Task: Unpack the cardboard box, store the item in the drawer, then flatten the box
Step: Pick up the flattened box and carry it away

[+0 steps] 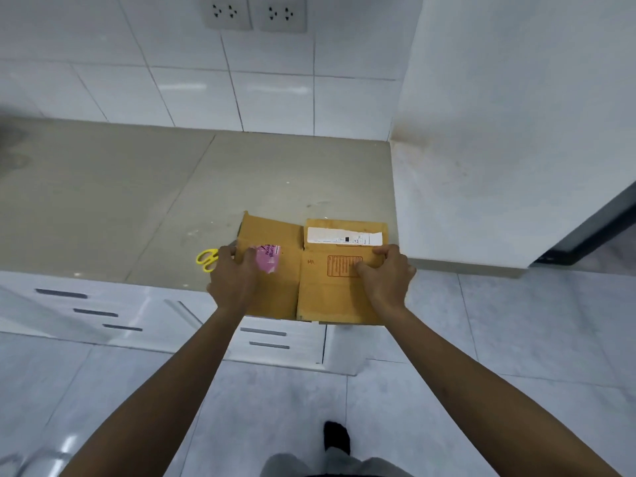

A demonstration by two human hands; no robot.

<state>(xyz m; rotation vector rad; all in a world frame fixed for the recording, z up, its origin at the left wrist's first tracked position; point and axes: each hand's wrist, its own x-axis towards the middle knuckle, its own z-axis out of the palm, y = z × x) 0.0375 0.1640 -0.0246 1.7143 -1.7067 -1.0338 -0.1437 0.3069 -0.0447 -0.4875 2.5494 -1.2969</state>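
Observation:
A brown cardboard box (311, 287) lies flattened on the beige counter (137, 201), its near part overhanging the counter's front edge. A pink sticker (267, 258) is on its left panel and a white shipping label (344, 235) on its right panel. My left hand (234, 273) grips the box's left edge, thumb on top near the pink sticker. My right hand (385, 273) grips the right edge, thumb pressed on the printed panel. Below the counter are white drawers (268, 339) with grey handles, all closed.
Yellow-handled scissors (207, 259) lie on the counter just left of my left hand. A white wall block (499, 166) bounds the counter on the right. Tiled wall with two sockets (254, 12) stands behind. More drawers (93, 311) sit at lower left. My shoe (336, 438) is on the tiled floor.

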